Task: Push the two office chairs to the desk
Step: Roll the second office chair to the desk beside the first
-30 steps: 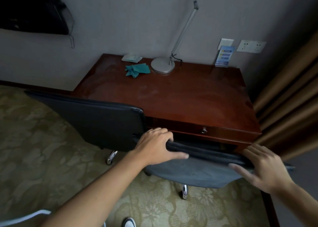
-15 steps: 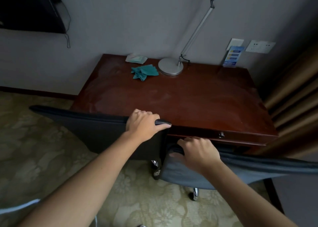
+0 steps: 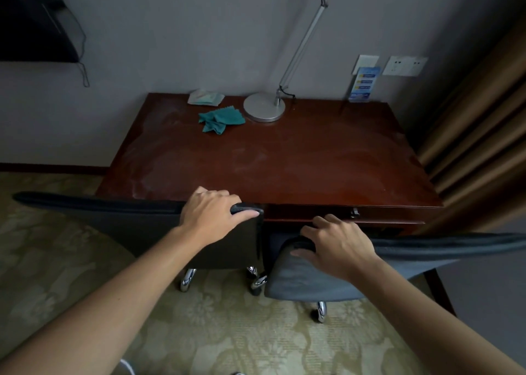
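Observation:
Two dark office chairs stand side by side at the front edge of a red-brown wooden desk (image 3: 284,158). The left chair (image 3: 136,224) has a black backrest; my left hand (image 3: 212,211) grips the right end of its top edge. The right chair (image 3: 307,278) has a dark grey backrest, and my right hand (image 3: 337,244) grips the left end of its top edge. Both backrests touch or nearly touch the desk front. Chrome wheel legs (image 3: 257,279) show below them on the carpet.
On the desk lie a teal cloth (image 3: 220,120), a small packet (image 3: 205,97) and a silver lamp base (image 3: 264,106). Brown curtains (image 3: 478,135) hang at the right. A dark screen (image 3: 31,24) is on the wall at upper left. Patterned carpet (image 3: 227,332) covers the floor.
My left hand went from the right chair to the left chair's top edge. My right hand slid along the right chair to its left end. Both chairs are closer to the desk.

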A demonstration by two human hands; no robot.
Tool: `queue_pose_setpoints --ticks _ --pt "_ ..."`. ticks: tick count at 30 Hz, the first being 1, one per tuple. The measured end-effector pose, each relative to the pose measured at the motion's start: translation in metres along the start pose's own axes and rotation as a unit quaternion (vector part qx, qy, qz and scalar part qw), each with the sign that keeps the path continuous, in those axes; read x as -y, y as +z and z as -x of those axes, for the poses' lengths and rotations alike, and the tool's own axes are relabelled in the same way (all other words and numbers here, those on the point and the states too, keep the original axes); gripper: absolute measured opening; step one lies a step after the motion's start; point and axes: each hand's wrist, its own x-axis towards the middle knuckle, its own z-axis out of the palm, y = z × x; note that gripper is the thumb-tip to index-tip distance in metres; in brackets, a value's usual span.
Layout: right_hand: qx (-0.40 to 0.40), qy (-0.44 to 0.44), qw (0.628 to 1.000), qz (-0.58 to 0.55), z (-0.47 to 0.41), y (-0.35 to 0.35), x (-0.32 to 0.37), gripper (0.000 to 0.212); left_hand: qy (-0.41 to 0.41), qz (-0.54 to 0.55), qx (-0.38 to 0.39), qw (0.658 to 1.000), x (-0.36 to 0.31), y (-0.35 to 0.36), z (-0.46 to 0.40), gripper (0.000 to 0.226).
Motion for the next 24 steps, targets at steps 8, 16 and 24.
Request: queue_pose_setpoints --ticks 8,16,24 --pt "0.011 -0.036 0.996 -0.079 0.022 -0.006 -0.032 0.061 -0.064 0.056 0.012 0.996 -0.056 -0.006 -0.002 0.052" --pt "0.065 0.11 0.992 -0.011 0.127 0.011 -0.21 0.058 0.014 0.112 0.096 0.989 -0.192 -0.001 0.023 0.078" --pt "-0.028 0.096 0.993 -0.064 0.183 0.041 -0.257 0.038 -0.069 0.057 0.06 0.994 -0.224 0.005 0.021 0.057"
